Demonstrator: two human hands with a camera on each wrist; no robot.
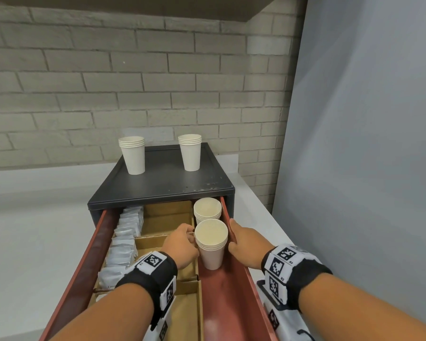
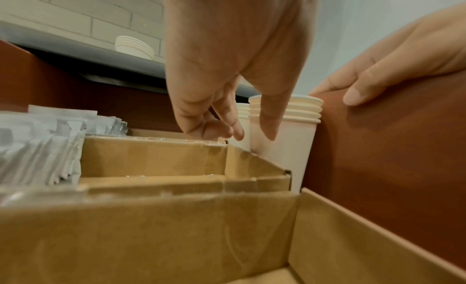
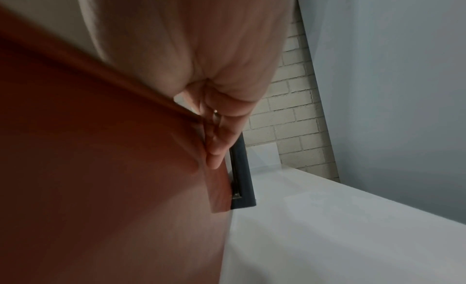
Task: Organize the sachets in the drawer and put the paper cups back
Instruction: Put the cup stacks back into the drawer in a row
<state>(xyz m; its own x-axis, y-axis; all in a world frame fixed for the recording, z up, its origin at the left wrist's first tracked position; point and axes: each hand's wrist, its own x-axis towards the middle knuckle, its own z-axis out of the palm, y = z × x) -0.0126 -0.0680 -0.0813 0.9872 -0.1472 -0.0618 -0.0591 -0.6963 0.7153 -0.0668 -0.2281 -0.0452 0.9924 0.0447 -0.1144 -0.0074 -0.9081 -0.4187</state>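
The red-brown drawer [image 1: 94,254] stands pulled out of a black cabinet [image 1: 162,183]. White sachets [image 1: 126,239] [image 2: 37,144] are packed upright in its left cardboard compartments. In the right lane stand two stacks of paper cups, a near stack [image 1: 211,244] [image 2: 285,140] and a rear stack [image 1: 207,209]. My left hand [image 1: 185,242] [image 2: 227,124] is just left of the near stack, fingers loosely curled, thumb against its side. My right hand [image 1: 241,239] [image 3: 216,140] grips the drawer's right wall [image 2: 390,148], with digits on both faces. Two more cup stacks [image 1: 132,155] [image 1: 190,152] stand on the cabinet top.
Cardboard dividers [image 1: 167,215] [image 2: 151,158] form the middle compartments, which hold nothing I can see. The cabinet sits on a white counter [image 1: 35,217] against a brick wall [image 1: 133,82]. A grey wall [image 1: 367,143] stands close on the right.
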